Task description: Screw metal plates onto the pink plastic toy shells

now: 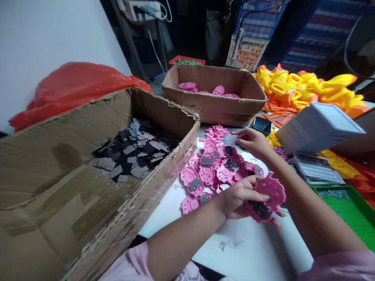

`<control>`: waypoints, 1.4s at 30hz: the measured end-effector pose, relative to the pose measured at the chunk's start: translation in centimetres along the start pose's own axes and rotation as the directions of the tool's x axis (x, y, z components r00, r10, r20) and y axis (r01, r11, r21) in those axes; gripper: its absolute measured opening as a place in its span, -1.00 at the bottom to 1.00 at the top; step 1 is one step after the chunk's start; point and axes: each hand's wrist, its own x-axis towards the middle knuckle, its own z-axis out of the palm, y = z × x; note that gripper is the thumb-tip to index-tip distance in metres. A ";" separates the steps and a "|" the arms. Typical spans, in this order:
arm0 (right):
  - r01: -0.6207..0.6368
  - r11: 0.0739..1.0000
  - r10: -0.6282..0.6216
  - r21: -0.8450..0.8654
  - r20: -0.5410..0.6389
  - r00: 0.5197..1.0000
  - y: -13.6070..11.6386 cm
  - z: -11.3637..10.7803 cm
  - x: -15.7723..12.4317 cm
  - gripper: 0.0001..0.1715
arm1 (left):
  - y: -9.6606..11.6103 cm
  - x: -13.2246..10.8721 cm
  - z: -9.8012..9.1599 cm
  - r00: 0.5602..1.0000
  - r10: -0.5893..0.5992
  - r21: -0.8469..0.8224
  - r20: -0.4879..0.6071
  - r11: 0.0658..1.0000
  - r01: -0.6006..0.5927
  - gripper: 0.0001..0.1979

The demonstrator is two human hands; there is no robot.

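Note:
My left hand grips a pink plastic shell with a dark rectangular piece on its lower part, thumb on its face. Farther up, my right hand reaches across to the far side of the shell pile, fingertips pinched together beside the small pink parts. A small pink bit shows at those fingertips, too small to make out well. Between and left of my hands lies a pile of pink shells, several with grey or black rectangles on them.
A large cardboard box of grey and black pieces stands left. Behind is a cardboard box with pink shells. At right are yellow toys, a white tray stack, a green tray and a small dark container.

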 end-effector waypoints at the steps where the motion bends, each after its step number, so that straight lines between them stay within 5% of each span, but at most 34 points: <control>1: 0.004 0.996 -0.001 0.090 -0.031 1.000 -0.4 -0.5 -1.2 -0.50 | 0.2 -0.1 0.1 1.000 0.005 0.016 -0.017 1.000 -0.005 -0.63; 8: -0.051 0.836 0.200 0.546 -0.217 0.955 -1.2 -2.9 -12.7 -0.58 | 1.2 -0.4 0.8 0.979 0.076 0.154 -0.191 0.987 -0.047 -0.50; 12: -0.047 0.711 0.358 0.702 -0.303 0.883 0.7 -2.5 -16.0 -0.52 | 1.0 -0.2 1.2 0.953 0.111 0.262 -0.281 0.964 -0.035 -0.33; 22: -0.138 0.521 0.520 0.842 -0.185 0.834 2.5 -2.3 -16.1 -0.64 | -0.4 -0.4 1.6 0.910 0.068 0.248 -0.410 0.968 0.040 -0.30; 28: -0.278 0.621 0.492 0.733 -0.088 0.866 4.2 -1.8 -18.0 -0.66 | -1.1 -1.5 1.3 0.882 -0.084 0.107 -0.463 0.983 0.150 -0.22; 33: -0.238 0.614 0.500 0.753 -0.137 0.855 4.6 -1.8 -18.2 -0.74 | -2.2 -2.0 0.8 0.863 -0.224 0.012 -0.453 0.966 0.258 -0.23; 38: -0.198 0.528 0.461 0.826 -0.082 0.884 3.0 -2.5 -16.6 -0.63 | -2.4 -1.2 2.1 0.885 -0.080 0.136 -0.459 0.978 0.159 -0.30; 42: 0.002 0.570 0.381 0.822 -0.266 0.885 1.8 -1.4 -16.4 -0.61 | -1.9 -0.8 2.7 0.890 0.087 0.307 -0.448 0.950 0.061 -0.35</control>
